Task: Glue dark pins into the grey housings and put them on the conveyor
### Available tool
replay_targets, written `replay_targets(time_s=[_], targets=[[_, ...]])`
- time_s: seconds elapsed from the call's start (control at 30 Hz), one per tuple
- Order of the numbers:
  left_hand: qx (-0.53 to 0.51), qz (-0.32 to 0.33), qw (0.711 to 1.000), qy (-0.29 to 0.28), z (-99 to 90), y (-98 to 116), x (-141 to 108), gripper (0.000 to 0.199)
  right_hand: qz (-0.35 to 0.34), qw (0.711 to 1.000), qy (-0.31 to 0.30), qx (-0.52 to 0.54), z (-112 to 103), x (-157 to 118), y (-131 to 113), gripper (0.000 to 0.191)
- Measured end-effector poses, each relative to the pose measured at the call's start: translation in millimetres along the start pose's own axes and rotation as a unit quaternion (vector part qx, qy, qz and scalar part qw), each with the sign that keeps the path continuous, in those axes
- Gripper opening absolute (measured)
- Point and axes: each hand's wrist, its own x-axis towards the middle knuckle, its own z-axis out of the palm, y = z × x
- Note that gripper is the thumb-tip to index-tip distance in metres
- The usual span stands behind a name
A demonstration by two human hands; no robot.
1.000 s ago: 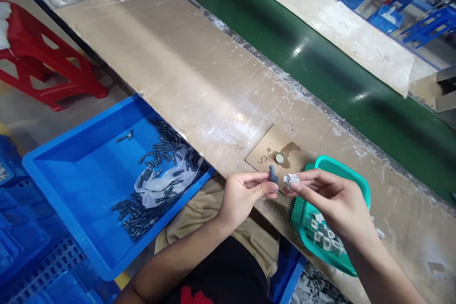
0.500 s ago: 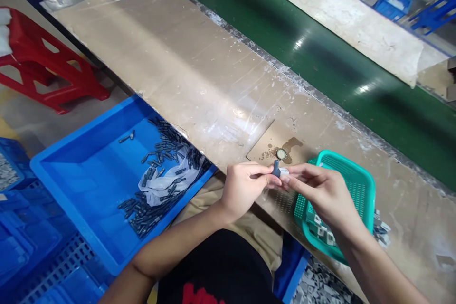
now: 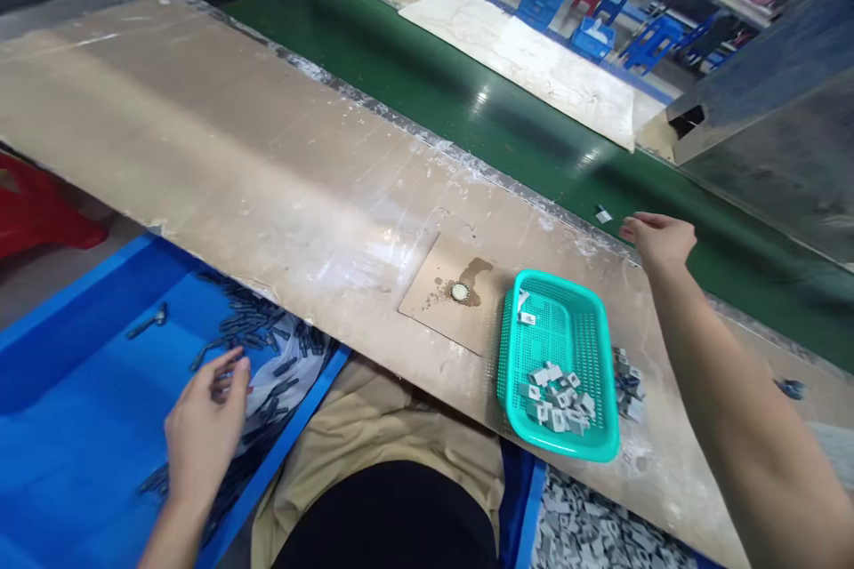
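My left hand point(image 3: 206, 418) is over the blue bin point(image 3: 80, 391), its fingers loosely curled and a little apart. Beneath and around it lie many small dark plug-like parts point(image 3: 250, 320), some on a clear plastic bag point(image 3: 284, 356). My right hand point(image 3: 660, 238) is stretched out at the edge of the green conveyor belt point(image 3: 414, 89), with nothing visible in its loosely bent fingers. Just left of its fingertips, apart from them, is a small white-and-dark piece point(image 3: 603, 214) over the belt. A green basket point(image 3: 507, 373) holds several small grey-white clips point(image 3: 560, 400).
A cardboard square point(image 3: 433, 320) with a wet stain bears a small round cap-like dish point(image 3: 460, 292). Loose grey pieces point(image 3: 628, 387) lie right of the basket. Below the table edge is a bin of grey parts point(image 3: 587, 516). A red stool point(image 3: 46, 204) stands at left.
My hands, together on a dark part and a white piece before, have parted. The left has gone into the blue bin; the right has swung out to the belt. The view has turned right.
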Motion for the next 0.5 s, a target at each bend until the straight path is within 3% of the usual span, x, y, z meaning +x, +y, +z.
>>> replay_targets(time_s=[0.07,0.13,0.23,0.33,0.4,0.5], targets=[[0.101,0.087,0.990,-0.054,7.1,-36.5,5.7,0.049,-0.001,1.000,-0.011,-0.004,-8.2,-15.7,-1.8,0.016],[0.134,0.184,0.969,-0.098,23.4,-67.8,9.9,0.054,-0.005,0.999,-0.048,-0.011,-14.3,-42.9,-10.7,0.015],[0.173,0.258,0.935,-0.173,52.9,-99.8,11.2,0.054,-0.081,0.973,-0.203,-0.069,-18.5,-93.4,-28.3,0.023],[0.203,0.280,0.916,-0.203,68.0,-109.6,5.7,0.050,-0.203,0.909,-0.332,-0.149,-13.0,-138.5,-36.7,0.032],[0.201,0.286,0.916,-0.198,66.6,-104.9,1.6,0.047,-0.247,0.891,-0.341,-0.170,-4.3,-157.9,-33.9,0.032],[0.194,0.263,0.922,-0.209,57.1,-88.4,0.9,0.040,-0.261,0.895,-0.322,-0.162,7.9,-170.3,-24.8,0.026]])
